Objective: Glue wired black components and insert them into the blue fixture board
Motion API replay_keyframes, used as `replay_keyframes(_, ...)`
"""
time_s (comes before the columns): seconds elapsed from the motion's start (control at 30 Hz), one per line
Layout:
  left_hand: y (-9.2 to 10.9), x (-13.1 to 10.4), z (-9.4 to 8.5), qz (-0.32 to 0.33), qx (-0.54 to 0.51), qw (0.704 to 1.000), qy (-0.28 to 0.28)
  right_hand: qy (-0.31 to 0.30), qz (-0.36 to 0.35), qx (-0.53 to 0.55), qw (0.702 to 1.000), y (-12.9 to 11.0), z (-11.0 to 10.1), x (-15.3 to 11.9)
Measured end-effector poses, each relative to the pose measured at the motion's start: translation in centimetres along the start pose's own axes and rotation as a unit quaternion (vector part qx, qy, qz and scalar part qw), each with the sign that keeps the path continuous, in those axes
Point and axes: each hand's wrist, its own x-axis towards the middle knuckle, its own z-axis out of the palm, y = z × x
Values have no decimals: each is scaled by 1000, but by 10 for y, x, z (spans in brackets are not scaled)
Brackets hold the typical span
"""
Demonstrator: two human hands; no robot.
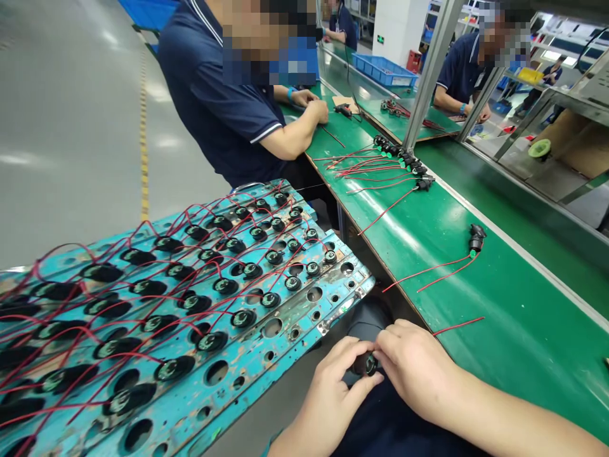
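Over my lap, at the bottom centre, a small round black part (pixel 370 364) with a greenish inner face is between my hands. My left hand (pixel 328 390) is closed around it, thumb below and index finger above. The fingers of my right hand (pixel 412 368) pinch at its right edge, covering that side. From behind the right wrist a red wire (pixel 459 325) runs onto the green bench; whether it joins the part is hidden. To the left, a worn blue perforated rack (pixel 295 333) carries many similar black parts with red wires.
A green bench (pixel 504 362) runs along my right. On it lie a black fitting (pixel 476 240) with two red wires and a row of similar fittings (pixel 404 158). Ahead sits a co-worker in a dark shirt (pixel 214 89). A metal post (pixel 431 76) stands on the bench.
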Motion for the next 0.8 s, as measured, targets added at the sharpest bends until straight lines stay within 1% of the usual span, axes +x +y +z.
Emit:
replay_keyframes(0.1,1,1,-1,-21,-23,999,-7,33,12,19,999,7,2,-4)
replay_keyframes(0.17,1,1,-2,-32,-33,999,-5,69,39,36,996,17,1,-9)
replay_keyframes(0.27,0,1,-1,-29,-39,999,8,150,100,9,984,42,-4,-18)
replay_keyframes(0.37,0,3,1,-12,-43,999,18,239,138,-32,961,63,-14,-25)
replay_keyframes(0.43,1,3,1,-7,-43,999,23,289,146,-33,945,66,-19,-24)
replay_keyframes(0.5,3,3,0,-8,-38,999,26,318,131,-12,939,60,-23,-17)
replay_keyframes(0.57,5,0,-3,-14,-31,999,27,316,91,25,944,48,-24,-6)
replay_keyframes(0.63,7,-4,-6,-18,-23,999,28,295,51,66,952,35,-22,4)
replay_keyframes(0.67,8,-6,-8,-19,-20,999,29,282,42,84,955,31,-21,8)
replay_keyframes(0.73,9,-10,-9,-19,-18,999,31,260,54,113,957,30,-18,12)
replay_keyframes(0.8,10,-12,-9,-20,-22,999,30,249,91,134,955,36,-16,12)
